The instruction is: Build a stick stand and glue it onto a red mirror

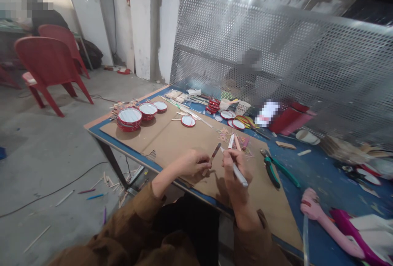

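My left hand (192, 163) pinches a thin flat stick (215, 153) whose upper part is dark brown, held tilted over the cardboard sheet (167, 147). My right hand (241, 167) grips a white marker pen (239, 174) like a writing tool. The pen's tip is close to the stick's upper end; whether they touch I cannot tell. Just beyond my right hand lie another white pen (231, 140) and a heap of small pale and pink loops (225, 134). Cutting pliers with green handles (270, 170) rest to the right of that hand.
Stacked round pieces with red rims (129, 119) stand at the table's left, and a single one (188, 121) lies mid-table. A pink glue gun (330, 227) occupies the right front. Behind rises a perforated metal panel (208, 37). Red chairs (50, 61) and a person are at left.
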`<act>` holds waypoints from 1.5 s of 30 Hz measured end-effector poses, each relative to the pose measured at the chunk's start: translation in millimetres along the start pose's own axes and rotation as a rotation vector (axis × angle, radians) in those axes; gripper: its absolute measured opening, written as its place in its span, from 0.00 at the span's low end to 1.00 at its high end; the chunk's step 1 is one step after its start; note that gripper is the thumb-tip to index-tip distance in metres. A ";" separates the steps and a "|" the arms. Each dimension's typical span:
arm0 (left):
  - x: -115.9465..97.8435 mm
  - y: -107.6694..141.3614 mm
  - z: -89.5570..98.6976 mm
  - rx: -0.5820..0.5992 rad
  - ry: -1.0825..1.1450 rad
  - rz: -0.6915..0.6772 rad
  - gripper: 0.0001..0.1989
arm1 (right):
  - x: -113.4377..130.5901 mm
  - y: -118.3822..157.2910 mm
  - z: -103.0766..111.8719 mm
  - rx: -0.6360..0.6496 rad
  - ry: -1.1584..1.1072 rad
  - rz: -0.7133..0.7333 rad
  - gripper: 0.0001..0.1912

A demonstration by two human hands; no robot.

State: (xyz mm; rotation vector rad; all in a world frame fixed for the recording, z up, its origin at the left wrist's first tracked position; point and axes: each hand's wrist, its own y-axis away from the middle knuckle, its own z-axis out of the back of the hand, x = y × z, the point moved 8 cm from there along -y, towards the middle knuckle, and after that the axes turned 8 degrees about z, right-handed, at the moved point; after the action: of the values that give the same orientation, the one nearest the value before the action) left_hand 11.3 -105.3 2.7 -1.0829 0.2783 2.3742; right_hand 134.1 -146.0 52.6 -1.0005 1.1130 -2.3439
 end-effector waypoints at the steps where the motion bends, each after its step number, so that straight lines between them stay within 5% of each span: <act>1: -0.3 0.1 0.1 0.001 0.006 -0.001 0.10 | 0.8 0.1 1.0 -0.004 0.001 -0.002 0.11; 8: 1.6 0.5 -0.4 0.002 0.024 0.010 0.09 | -4.4 2.0 13.5 -0.184 -0.040 -0.019 0.12; 14: 8.1 -2.0 -2.8 0.005 0.031 0.044 0.09 | -18.3 -1.3 7.2 -0.204 -0.119 -0.099 0.15; 23: 9.1 -1.1 -0.7 -0.016 0.169 0.101 0.12 | -53.9 1.0 -33.4 0.108 -0.535 -0.584 0.17; 34: 14.0 -2.2 -3.1 -0.008 0.199 0.077 0.14 | -27.0 10.3 -56.8 0.344 -0.816 -0.592 0.13; 40: 13.0 -0.9 -3.8 -0.008 0.237 0.081 0.14 | -25.1 9.7 -56.6 0.318 -0.826 -0.640 0.11; 45: 18.1 -2.4 -7.3 0.011 0.195 0.135 0.11 | -40.5 2.7 -49.3 0.157 -0.757 -0.602 0.10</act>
State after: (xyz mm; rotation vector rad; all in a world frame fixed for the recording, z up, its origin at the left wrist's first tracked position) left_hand 7.4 -99.4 -15.6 -1.3308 0.4450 2.3822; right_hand 126.0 -98.3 10.7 -2.1251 0.3492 -2.0374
